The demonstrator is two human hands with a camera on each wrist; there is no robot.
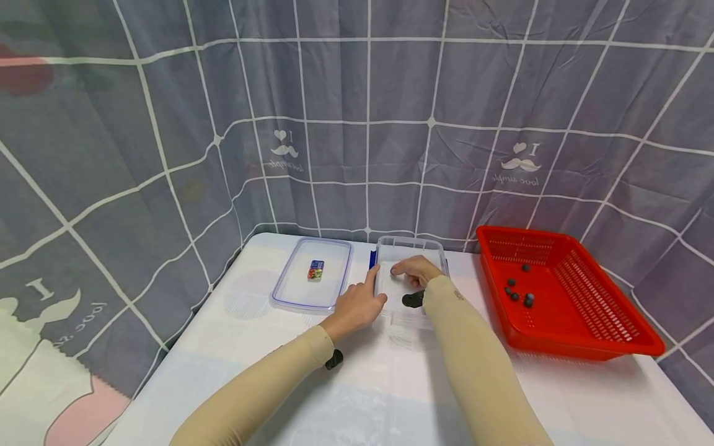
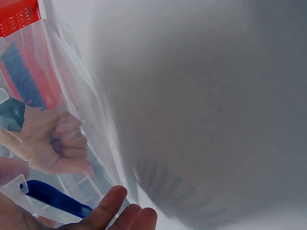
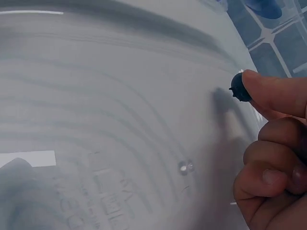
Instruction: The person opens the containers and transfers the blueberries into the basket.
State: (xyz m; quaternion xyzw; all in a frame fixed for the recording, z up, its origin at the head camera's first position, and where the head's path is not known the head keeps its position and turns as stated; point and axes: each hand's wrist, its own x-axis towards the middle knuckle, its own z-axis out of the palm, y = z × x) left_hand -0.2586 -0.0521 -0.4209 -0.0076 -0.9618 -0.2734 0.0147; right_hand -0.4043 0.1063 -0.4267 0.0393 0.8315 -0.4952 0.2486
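A clear plastic box [image 1: 439, 253] stands on the table near the back, with blue clips. My left hand [image 1: 357, 303] rests against its left wall, thumb up along the rim, fingers relaxed; the left wrist view shows its fingertips [image 2: 115, 206] by the clear wall [image 2: 91, 129]. My right hand [image 1: 414, 270] is inside the box, fingers curled. In the right wrist view it pinches a small dark blue piece [image 3: 238, 87] just above the box's clear floor [image 3: 120, 120].
The box's clear lid [image 1: 312, 280] lies to the left with a small colourful item [image 1: 316, 270] on it. A red basket [image 1: 608, 325] at the right holds several small dark pieces [image 1: 519, 294]. A grey checked curtain hangs around the table.
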